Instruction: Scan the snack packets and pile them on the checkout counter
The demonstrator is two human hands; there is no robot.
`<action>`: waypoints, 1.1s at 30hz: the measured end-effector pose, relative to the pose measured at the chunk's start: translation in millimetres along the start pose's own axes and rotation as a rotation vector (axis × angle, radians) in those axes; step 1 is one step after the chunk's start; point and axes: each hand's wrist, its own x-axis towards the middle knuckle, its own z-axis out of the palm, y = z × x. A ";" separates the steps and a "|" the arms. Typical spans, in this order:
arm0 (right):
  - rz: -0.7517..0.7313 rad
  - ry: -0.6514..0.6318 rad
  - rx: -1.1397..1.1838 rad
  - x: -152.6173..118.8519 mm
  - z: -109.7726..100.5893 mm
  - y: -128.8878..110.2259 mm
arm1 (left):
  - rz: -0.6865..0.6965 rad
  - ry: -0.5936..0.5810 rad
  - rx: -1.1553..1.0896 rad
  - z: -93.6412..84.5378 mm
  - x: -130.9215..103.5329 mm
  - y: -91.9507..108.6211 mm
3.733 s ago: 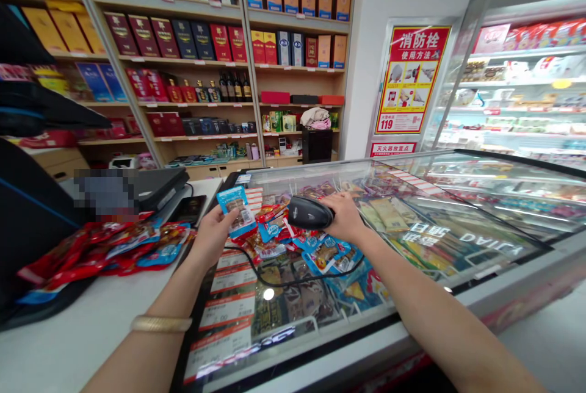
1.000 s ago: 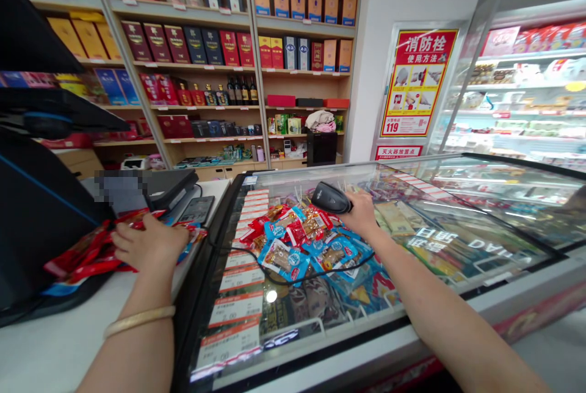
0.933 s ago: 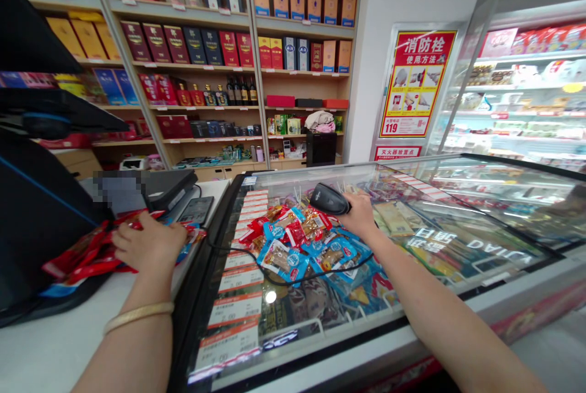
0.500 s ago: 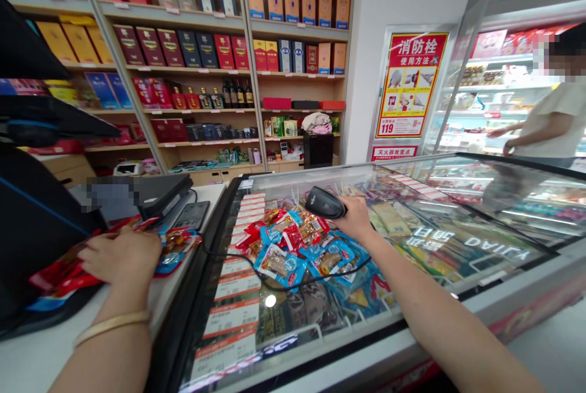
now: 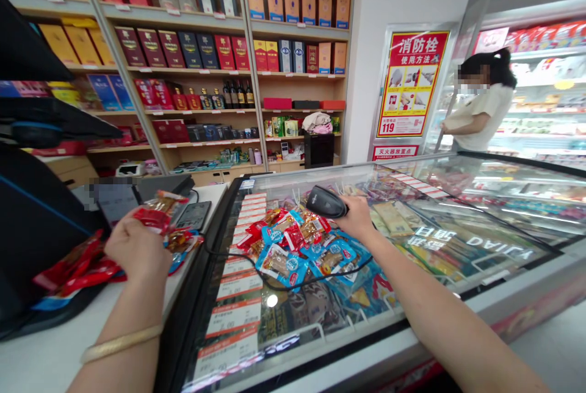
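Observation:
My left hand point(image 5: 140, 249) is closed on a red snack packet point(image 5: 160, 210), raised a little above the white counter. Beneath and beside that hand, more red and blue snack packets point(image 5: 80, 268) lie in a pile by the black monitor stand. Farther right, my right hand point(image 5: 357, 219) grips a black barcode scanner point(image 5: 326, 202), its head pointing left. Below the scanner a heap of red and blue snack packets point(image 5: 293, 243) rests on the glass top of the freezer, and the scanner's cable point(image 5: 284, 288) loops across it.
A phone point(image 5: 195, 216) lies on the counter point(image 5: 27, 356) beside a dark flat device. The glass-topped chest freezer point(image 5: 389, 326) fills the middle and right. Shelves point(image 5: 192, 79) of boxes and bottles stand behind. A person point(image 5: 485, 106) stands by the lit fridge at right.
My left hand has lifted a red packet up from the pile on the counter. My right hand with the scanner has barely moved. The person at right has moved to the left.

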 end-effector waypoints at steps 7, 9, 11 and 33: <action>-0.025 -0.004 0.041 2.5 -3.4 -2.6 | -0.383 -0.230 -0.333 28.8 -52.2 11.8; -0.045 -0.015 0.050 2.9 -6.1 -6.0 | -0.393 -0.331 -0.332 30.9 -59.5 8.3; -0.073 -0.025 0.058 2.8 -8.8 -10.8 | -0.382 -0.438 -0.304 31.8 -64.1 3.0; -0.208 -0.281 0.036 -1.7 -21.0 -50.7 | -0.033 -0.716 0.036 31.6 -84.9 -9.7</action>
